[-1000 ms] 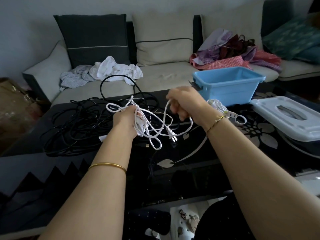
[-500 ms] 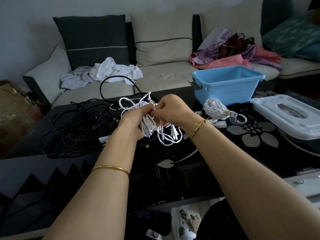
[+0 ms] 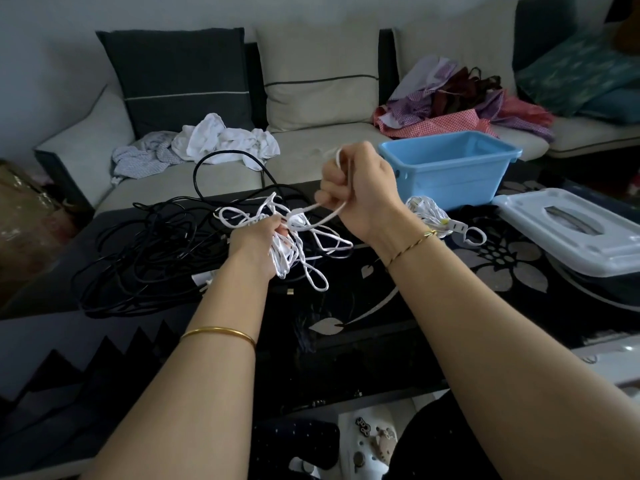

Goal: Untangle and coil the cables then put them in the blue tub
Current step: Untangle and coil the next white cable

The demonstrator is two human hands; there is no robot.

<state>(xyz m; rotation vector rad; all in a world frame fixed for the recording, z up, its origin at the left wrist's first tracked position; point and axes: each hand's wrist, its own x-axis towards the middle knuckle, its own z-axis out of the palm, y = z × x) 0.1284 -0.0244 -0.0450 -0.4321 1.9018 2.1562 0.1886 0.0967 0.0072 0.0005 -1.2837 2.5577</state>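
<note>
Dim, soft, even light filled the room, brightest on the pale sofa [image 3: 311, 136] and weakest on the glossy black tabletop [image 3: 381, 299] with its dull reflections. Wide-angle distortion bowed the edges, and detail was slightly soft.

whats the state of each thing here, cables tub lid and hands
white cable, tangled, held in both hands
left hand, grips the tangle
right hand, holds a strand raised
black cables, tangled heap on the table
white bundle, coiled, beside the tub
tub, upright, uncovered, no cable visible inside
lid, flat on the table
</note>
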